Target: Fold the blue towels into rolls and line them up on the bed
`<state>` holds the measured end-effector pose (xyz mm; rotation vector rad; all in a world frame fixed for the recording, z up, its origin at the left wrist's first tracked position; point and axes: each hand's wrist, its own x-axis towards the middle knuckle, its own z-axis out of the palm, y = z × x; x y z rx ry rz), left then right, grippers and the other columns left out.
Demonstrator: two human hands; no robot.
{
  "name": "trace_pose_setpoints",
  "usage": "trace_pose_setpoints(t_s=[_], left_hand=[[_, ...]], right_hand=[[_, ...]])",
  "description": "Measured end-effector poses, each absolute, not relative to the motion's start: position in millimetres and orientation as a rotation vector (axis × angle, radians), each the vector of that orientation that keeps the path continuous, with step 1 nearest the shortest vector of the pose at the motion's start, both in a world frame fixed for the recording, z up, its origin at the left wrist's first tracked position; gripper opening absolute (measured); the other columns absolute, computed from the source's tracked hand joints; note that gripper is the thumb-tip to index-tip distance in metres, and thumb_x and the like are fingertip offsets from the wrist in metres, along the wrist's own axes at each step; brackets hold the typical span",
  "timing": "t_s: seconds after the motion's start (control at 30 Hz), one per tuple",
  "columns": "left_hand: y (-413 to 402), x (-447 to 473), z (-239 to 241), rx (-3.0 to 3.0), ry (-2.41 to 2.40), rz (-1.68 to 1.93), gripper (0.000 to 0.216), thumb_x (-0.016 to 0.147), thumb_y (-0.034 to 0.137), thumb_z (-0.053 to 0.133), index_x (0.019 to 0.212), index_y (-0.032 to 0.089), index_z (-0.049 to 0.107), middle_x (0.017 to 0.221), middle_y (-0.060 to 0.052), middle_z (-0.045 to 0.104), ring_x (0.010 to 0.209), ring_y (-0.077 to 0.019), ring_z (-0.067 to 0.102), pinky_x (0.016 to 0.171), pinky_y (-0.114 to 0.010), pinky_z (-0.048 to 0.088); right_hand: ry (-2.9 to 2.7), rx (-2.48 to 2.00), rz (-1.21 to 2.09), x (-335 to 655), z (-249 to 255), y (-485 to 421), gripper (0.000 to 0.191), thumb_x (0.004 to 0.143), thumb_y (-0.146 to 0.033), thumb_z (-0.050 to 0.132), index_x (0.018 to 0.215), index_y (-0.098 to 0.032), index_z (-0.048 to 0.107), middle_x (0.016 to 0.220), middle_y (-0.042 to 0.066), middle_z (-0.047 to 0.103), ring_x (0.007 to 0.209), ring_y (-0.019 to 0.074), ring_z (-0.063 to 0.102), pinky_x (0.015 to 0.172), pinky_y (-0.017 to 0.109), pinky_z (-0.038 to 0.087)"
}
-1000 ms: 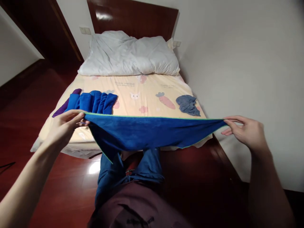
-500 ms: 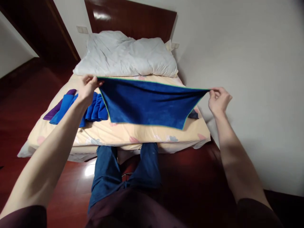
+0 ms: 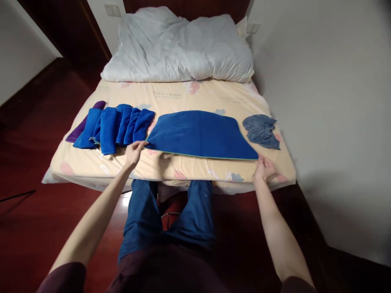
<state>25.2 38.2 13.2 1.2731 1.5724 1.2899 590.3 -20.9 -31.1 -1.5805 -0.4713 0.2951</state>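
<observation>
Left hand and right hand pinching near corners of flat, plush blue towel

The person wears a shirt of a dark maroon colour, plain and without a pattern that can be read. It lies a little loose over the belly. Its sleeves are short: only the end of the left sleeve and of the right sleeve shows at the bottom edge of the view, and below them the forearms are bare. On the legs are blue jeans, of a middle blue, with soft folds in the cloth. The left hand and the right hand are bare too.
</observation>
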Motion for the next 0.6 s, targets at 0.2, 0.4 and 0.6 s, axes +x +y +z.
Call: trace_pose_setpoints(t_s=[0.2,0.4,0.6], left_hand=[[10.7,33.5,-77.9,0.872,1.732,1.124,0.038,0.051,0.038,0.082,0.079,0.014,0.075,0.096,-0.014,0.078,0.096,-0.0285,0.07,0.093,-0.04,0.052],[-13.2,15.1,-86.9,0.874,1.639,1.126,0.053,0.045,0.049,0.089,0.081,0.015,0.074,0.102,-0.016,0.077,0.1,-0.0297,0.071,0.091,-0.04,0.055],[-39.5,4.7,-83.8,1.004,1.629,0.98,0.051,0.051,0.05,0.087,0.088,0.016,0.076,0.106,-0.016,0.078,0.108,-0.0347,0.07,0.098,-0.045,0.054]], right_hand=[[-0.233,-1.685,0.365,576.7,-119.2,-34.3,0.019,0.07,-0.027,0.075,0.077,-0.017,0.06,0.093,0.009,0.075,0.105,0.0288,0.072,0.099,0.048,0.06],[-0.286,-1.683,0.271,594.3,-141.0,-61.1,0.019,0.067,-0.023,0.073,0.078,-0.018,0.06,0.09,0.008,0.075,0.103,0.0294,0.074,0.1,0.05,0.06],[-0.191,-1.622,0.348,594.7,-139.7,-92.0,0.03,0.06,-0.021,0.076,0.087,-0.018,0.063,0.099,0.01,0.076,0.106,0.0308,0.073,0.095,0.048,0.062]])
